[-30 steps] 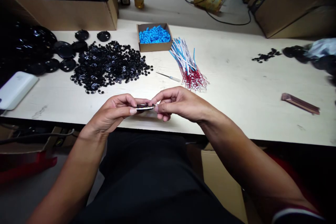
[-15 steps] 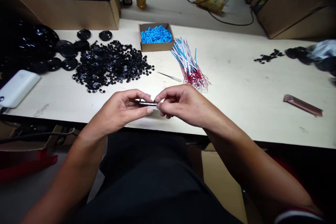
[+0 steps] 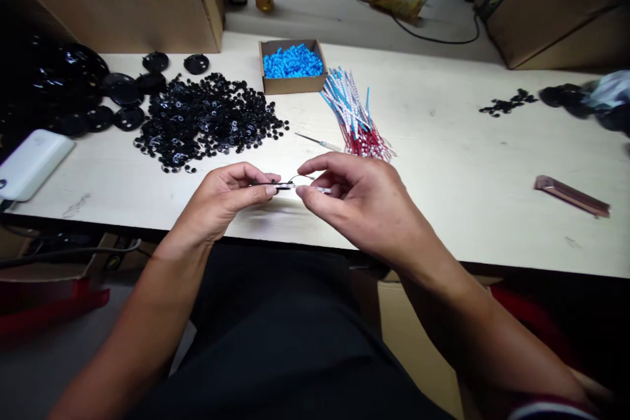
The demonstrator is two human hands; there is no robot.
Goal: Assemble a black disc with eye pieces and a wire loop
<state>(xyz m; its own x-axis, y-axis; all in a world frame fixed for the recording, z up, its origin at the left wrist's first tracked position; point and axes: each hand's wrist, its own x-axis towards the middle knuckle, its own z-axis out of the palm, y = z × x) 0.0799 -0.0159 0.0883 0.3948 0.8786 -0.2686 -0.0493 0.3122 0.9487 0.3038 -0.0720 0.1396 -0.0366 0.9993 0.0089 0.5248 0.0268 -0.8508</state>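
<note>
The left hand (image 3: 219, 207) pinches a flat black disc (image 3: 266, 184) edge-on above the worktop (image 3: 443, 236), while the right hand (image 3: 367, 203) grips a thin pale strip (image 3: 312, 189) running from it. Farther off lie black rings (image 3: 207, 118), a box (image 3: 290, 85) of blue clips, and loose wires (image 3: 354, 118).

Bare forearms (image 3: 142, 321); blk bottoms (image 3: 275, 328); dark sleeve (image 3: 551, 411) w/ white stripe

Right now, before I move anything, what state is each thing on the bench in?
left hand: pinching a flat black piece
right hand: fingertips holding the piece's other end
blue plastic bits: heaped in a cardboard tray
wires: loose bundle, lying flat
black discs: loose heap on the bench
thin tool: lying unheld
</note>
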